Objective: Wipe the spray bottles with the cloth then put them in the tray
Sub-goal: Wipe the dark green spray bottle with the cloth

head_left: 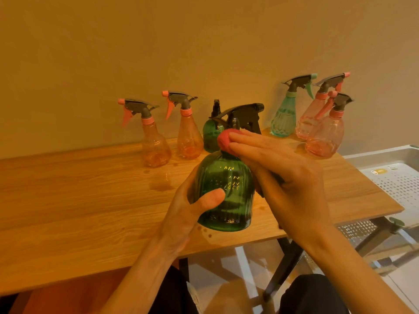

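A dark green spray bottle (226, 191) with a black trigger head is held above the wooden table (79, 200). My left hand (188, 214) grips its body from the left, thumb across the front. My right hand (278, 177) presses a red cloth (223, 140) against the bottle's neck and shoulder with fairly straight fingers. Most of the cloth is hidden under the palm. The white perforated tray (392, 177) stands to the right of the table, and no bottle shows in its visible part.
Along the wall stand two orange-pink spray bottles (156, 141) (188, 134), another green one (212, 132), a teal one (285, 116) and two pink ones (324, 134) (313, 114). Wet spots (162, 184) mark the tabletop. Black table legs (285, 266) show below.
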A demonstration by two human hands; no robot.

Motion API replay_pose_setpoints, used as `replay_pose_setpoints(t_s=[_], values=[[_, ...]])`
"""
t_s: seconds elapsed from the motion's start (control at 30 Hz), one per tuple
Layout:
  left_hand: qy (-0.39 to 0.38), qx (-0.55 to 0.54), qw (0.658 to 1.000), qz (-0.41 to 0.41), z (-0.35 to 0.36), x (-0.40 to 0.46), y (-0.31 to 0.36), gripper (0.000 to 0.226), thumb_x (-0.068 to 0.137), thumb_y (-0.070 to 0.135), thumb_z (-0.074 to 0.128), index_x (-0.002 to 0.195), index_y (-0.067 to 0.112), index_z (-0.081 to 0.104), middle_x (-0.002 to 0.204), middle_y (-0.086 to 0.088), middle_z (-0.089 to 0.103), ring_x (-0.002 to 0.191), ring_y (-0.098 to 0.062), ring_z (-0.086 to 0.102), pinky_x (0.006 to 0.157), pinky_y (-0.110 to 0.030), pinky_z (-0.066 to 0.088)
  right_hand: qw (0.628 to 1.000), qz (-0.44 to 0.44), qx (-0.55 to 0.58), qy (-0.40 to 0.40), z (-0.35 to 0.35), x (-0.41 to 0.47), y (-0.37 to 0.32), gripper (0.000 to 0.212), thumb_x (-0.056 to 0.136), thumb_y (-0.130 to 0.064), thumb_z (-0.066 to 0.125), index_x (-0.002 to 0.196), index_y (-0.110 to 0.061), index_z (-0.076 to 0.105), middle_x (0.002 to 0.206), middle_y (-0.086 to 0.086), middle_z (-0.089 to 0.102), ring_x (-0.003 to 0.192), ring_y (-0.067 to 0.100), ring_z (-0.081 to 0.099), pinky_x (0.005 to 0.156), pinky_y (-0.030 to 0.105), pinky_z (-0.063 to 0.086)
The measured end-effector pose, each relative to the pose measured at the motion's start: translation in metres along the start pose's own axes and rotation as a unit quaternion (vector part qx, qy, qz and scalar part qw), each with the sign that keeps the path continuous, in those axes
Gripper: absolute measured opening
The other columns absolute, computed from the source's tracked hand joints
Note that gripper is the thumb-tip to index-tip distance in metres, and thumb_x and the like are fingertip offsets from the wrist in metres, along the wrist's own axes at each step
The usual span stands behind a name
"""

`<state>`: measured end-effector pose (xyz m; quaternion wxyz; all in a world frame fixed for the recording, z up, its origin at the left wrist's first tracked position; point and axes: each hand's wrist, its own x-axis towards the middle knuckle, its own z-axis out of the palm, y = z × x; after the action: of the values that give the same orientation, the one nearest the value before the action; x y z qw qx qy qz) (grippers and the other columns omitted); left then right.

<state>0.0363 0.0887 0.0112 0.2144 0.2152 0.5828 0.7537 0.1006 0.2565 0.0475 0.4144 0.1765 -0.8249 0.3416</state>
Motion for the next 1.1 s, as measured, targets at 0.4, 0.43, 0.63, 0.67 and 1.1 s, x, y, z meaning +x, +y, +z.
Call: replay_pose_setpoints(t_s=[0.4, 0.43, 0.63, 0.67, 1.1], values=[[0.001, 0.005, 1.000, 0.015, 0.002, 0.001, -0.003, 0.095, 0.045, 0.064, 0.094, 0.129, 0.033, 0.063, 0.121, -0.001, 0.073, 0.114, -0.021, 0.069, 0.082, -0.030, 0.059, 0.999, 0.035, 0.033, 0.019, -0.002, -0.003, 0.001, 0.030, 0.097, -0.003, 0.059, 0.126, -0.009, 0.068, 0.133, 0.001, 0.065, 0.121, 0.009, 0.063, 0.099, 0.029, 0.052], [0.005, 0.008, 1.000, 0.019, 0.002, 0.001, -0.003, 0.089, 0.046, 0.063, 0.094, 0.126, 0.037, 0.065, 0.122, -0.001, 0.073, 0.114, -0.020, 0.069, 0.082, -0.029, 0.059, 1.000, 0.014, 0.012, 0.002, -0.001, -0.001, -0.001, 0.031, 0.097, -0.002, 0.059, 0.126, -0.008, 0.067, 0.134, 0.001, 0.065, 0.127, 0.013, 0.060, 0.104, 0.031, 0.050], [0.004, -0.011, 1.000, 0.015, 0.003, 0.000, -0.002, 0.105, 0.041, 0.065, 0.094, 0.131, 0.023, 0.059, 0.116, -0.001, 0.075, 0.110, -0.020, 0.071, 0.078, -0.029, 0.060, 0.998, 0.034, 0.042, 0.016, -0.002, -0.004, 0.002, 0.029, 0.099, -0.001, 0.057, 0.125, -0.007, 0.068, 0.131, 0.001, 0.066, 0.106, -0.002, 0.065, 0.090, 0.023, 0.054], [0.005, -0.015, 1.000, 0.014, 0.003, -0.001, -0.001, 0.109, 0.040, 0.066, 0.093, 0.132, 0.021, 0.058, 0.114, 0.000, 0.076, 0.108, -0.019, 0.072, 0.076, -0.028, 0.060, 0.996, 0.059, 0.069, 0.026, -0.002, -0.006, 0.002, 0.029, 0.099, -0.001, 0.058, 0.124, -0.009, 0.069, 0.128, 0.000, 0.068, 0.088, -0.002, 0.068, 0.078, 0.024, 0.058], [0.020, 0.007, 1.000, -0.017, -0.005, 0.001, -0.011, 0.099, 0.054, 0.070, 0.088, 0.134, 0.019, 0.060, 0.129, -0.009, 0.069, 0.124, -0.027, 0.064, 0.108, -0.056, 0.048, 0.970, 0.169, 0.150, 0.090, 0.006, -0.010, -0.001, 0.026, 0.098, -0.008, 0.059, 0.121, -0.014, 0.071, 0.119, 0.000, 0.074, 0.102, 0.008, 0.068, 0.088, 0.024, 0.055]])
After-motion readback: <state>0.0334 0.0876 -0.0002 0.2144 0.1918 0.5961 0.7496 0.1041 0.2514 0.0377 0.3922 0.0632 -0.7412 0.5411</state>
